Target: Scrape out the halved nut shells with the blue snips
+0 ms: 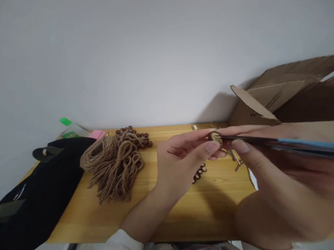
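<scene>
My left hand (pixel 182 154) pinches a small round piece (pixel 216 137) between thumb and fingers. It has a dark brown rim and a tan, cord-like middle. My right hand (pixel 285 171) is closed around a slim tool with a dark pointed end and blue handle, which looks like tweezers (pixel 303 144). The tip touches the middle of the round piece. Both hands are raised over the table, close together. Below them lie some dark curly rings (pixel 199 172), partly hidden by my left hand. Thin tan strands (pixel 236 159) show under the right fingers.
On the wooden table (pixel 99 225), a bundle of brown cord (pixel 113 168) lies left of my hands, with dark brown beads (pixel 142 140) behind it. A black cloth bag (pixel 48 193) covers the left side. An opened cardboard box (pixel 289 82) stands at the back right, against the wall.
</scene>
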A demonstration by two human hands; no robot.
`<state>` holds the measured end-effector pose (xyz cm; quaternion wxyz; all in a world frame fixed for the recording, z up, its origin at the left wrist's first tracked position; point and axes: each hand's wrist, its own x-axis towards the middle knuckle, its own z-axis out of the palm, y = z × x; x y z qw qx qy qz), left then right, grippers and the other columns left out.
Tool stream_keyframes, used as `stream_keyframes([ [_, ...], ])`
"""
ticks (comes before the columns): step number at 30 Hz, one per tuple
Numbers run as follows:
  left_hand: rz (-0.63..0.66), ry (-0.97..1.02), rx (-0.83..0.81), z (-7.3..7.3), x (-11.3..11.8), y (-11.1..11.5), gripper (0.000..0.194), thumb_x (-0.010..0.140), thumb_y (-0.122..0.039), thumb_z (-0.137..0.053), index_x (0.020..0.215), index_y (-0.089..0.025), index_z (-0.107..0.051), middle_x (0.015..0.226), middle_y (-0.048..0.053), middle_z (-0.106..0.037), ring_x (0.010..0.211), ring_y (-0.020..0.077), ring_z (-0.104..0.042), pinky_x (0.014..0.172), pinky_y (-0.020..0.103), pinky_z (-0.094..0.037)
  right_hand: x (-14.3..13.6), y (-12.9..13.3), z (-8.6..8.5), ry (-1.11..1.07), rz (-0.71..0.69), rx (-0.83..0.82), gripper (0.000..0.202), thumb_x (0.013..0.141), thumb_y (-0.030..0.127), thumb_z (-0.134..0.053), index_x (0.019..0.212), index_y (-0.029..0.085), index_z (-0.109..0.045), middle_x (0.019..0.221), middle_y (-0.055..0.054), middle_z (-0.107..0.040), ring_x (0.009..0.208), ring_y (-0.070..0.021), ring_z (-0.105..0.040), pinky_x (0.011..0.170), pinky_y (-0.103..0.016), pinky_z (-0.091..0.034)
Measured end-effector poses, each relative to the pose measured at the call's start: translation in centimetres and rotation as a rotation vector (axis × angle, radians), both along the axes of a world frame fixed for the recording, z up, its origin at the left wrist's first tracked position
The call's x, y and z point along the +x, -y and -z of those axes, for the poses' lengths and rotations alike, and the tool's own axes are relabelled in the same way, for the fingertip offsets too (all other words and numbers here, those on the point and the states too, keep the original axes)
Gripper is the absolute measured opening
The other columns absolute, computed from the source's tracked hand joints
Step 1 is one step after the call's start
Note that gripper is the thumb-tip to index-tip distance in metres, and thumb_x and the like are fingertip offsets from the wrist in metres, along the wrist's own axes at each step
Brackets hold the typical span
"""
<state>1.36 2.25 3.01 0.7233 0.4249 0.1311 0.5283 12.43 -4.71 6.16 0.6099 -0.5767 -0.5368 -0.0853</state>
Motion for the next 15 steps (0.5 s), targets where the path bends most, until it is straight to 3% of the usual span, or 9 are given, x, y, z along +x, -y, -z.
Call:
stream_keyframes([
  [6, -0.039, -0.013, 0.006, -0.1, 0.0, 0.2, 0.015, 0.072, -0.021, -0.089, 0.084, -0.029, -0.083, 0.076, -0.004, -0.081, 0.061, 0.0121, -0.076, 0.059, 0.017, -0.065, -0.4, -0.2, -0.2, -0.028, -0.071, -0.018, 0.021, 0.078, 0.008, -0.075, 0.085, 0.028, -0.073, 0.088, 0.012, -0.076, 0.084, -0.0068, -0.071, 0.082, -0.017, -0.064],
  [9, -0.041, -0.009, 0.016, 0.0, 0.0, 0.3, 0.017, 0.072, -0.018, -0.088, 0.085, -0.029, -0.083, 0.076, -0.004, -0.081, 0.061, 0.0126, -0.077, 0.06, 0.019, -0.066, -0.4, -0.3, -0.3, -0.017, -0.117, -0.008, 0.018, 0.078, 0.008, -0.074, 0.081, 0.025, -0.07, 0.088, 0.011, -0.075, 0.082, -0.0055, -0.071, 0.078, -0.015, -0.062],
  [15, -0.084, -0.012, 0.018, 0.0, 0.2, 0.4, 0.016, 0.074, -0.017, -0.087, 0.084, -0.028, -0.083, 0.075, -0.004, -0.081, 0.061, 0.0138, -0.077, 0.06, 0.019, -0.066, -0.7, -0.2, 0.9, 0.013, 0.025, 0.01, 0.024, 0.079, 0.013, -0.076, 0.093, 0.032, -0.075, 0.09, 0.01, -0.075, 0.082, -0.0091, -0.07, 0.077, -0.022, -0.065],
])
